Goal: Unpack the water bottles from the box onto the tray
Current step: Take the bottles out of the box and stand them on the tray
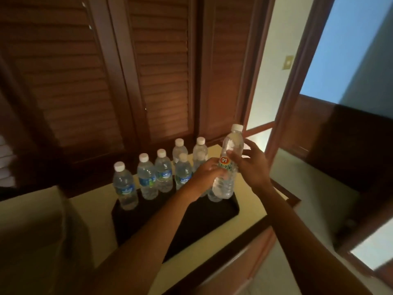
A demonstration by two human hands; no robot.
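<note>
A dark tray (197, 218) lies on a pale yellow table top (93, 205). Several clear water bottles with white caps and blue labels (163, 173) stand upright along the tray's far side. Above the tray's right end a clear bottle with an orange-and-green "01" label (228, 165) is held tilted. My left hand (207, 174) grips its lower part from the left. My right hand (252, 165) holds its middle from the right, fingers partly spread. Another bottle (213, 198) stands behind it, mostly hidden.
A cardboard box (36, 237) sits at the lower left, its inside not visible. Dark louvred wooden doors (127, 71) rise behind the table. A doorway and wooden frame (293, 92) are on the right; a dark cabinet (357, 150) stands beyond.
</note>
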